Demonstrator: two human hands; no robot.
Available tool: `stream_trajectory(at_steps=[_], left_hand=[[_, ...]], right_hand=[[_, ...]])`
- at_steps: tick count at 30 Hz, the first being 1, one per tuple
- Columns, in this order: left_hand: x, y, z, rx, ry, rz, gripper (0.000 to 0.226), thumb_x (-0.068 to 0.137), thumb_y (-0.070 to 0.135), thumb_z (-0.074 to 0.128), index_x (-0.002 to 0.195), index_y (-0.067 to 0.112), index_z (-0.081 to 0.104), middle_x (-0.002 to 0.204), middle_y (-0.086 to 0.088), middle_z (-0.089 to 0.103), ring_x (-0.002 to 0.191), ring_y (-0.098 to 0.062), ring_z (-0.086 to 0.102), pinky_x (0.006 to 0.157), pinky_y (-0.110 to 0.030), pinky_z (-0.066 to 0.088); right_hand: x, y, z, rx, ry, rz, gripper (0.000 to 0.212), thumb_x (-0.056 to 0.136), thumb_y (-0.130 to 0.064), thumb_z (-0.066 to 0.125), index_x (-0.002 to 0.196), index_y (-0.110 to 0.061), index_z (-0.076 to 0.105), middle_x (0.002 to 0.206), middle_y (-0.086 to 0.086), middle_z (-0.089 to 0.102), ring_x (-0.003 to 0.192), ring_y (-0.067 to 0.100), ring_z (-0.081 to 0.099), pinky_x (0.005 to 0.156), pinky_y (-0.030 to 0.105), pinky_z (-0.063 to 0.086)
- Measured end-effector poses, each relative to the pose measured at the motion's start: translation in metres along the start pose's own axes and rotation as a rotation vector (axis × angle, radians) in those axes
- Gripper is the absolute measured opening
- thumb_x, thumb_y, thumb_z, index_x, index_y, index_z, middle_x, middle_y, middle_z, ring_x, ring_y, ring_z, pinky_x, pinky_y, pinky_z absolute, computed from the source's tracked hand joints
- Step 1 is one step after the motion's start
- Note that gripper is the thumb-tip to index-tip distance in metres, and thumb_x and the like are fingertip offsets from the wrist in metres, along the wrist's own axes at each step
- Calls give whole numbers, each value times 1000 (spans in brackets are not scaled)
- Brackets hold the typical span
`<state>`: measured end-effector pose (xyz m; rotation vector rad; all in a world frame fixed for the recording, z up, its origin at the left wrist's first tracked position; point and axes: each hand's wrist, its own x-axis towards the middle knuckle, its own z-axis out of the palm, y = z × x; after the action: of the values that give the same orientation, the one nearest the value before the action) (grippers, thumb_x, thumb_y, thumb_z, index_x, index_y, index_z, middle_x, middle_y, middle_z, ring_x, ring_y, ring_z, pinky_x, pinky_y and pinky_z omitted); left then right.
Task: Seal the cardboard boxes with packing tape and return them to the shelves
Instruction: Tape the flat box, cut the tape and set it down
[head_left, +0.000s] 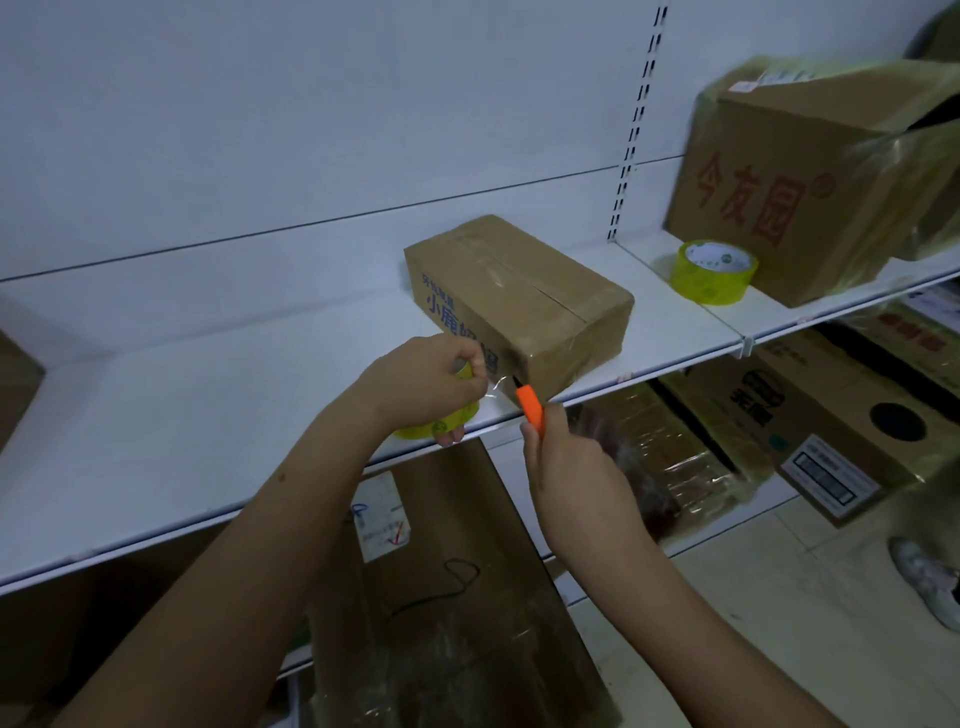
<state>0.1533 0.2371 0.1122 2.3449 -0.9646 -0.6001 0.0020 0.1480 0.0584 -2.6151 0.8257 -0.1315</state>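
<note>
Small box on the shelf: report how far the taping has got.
Done: the small box sits on the shelf with clear tape across its top seam. In hand: the left hand grips a tape roll; the right hand holds an orange cutter at the stretched strip. Left: cutting that strip.

Left hand (423, 376): forearm extended forward, fingers curled, gripping a yellow tape roll (436, 423) beneath the palm. Right hand (566, 462): fingers wrapped round an orange cutter (530, 408), tip projecting beyond the fingertips toward the left hand.
</note>
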Motion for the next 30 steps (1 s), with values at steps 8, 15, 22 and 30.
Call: stream_trajectory(at_steps=[8,15,22,30], left_hand=[[-4,1,2,-4,46,-22,14,97,25,50,93,17,61,69,-5,71,57,-20,69,76,-43,62],[-6,4,1,-6,71,-35,15,96,23,50,95,13,62,59,-1,69,51,-17,69,72,-36,62],[-13,10,6,35,47,-24,11,98,22,49,92,17,57,58,3,68,52,-15,69,67,-30,58],[-32,-9,-19,-191,217,-169,15,99,22,53,94,13,64,61,-8,71,54,-23,71,53,-26,57]], right_hand=[[8,-6,0,-41,-35,4,40,107,-41,23,137,-16,34,96,5,68,83,22,68,69,34,55],[18,-13,-3,2,-81,9,37,107,-39,27,133,-15,38,78,0,50,87,25,67,73,37,56],[23,-10,4,-81,-130,31,34,108,-33,31,131,-11,40,104,12,64,96,28,66,76,38,52],[-5,-8,0,33,-61,-123,38,106,-44,29,128,-16,44,88,1,56,76,19,61,67,32,52]])
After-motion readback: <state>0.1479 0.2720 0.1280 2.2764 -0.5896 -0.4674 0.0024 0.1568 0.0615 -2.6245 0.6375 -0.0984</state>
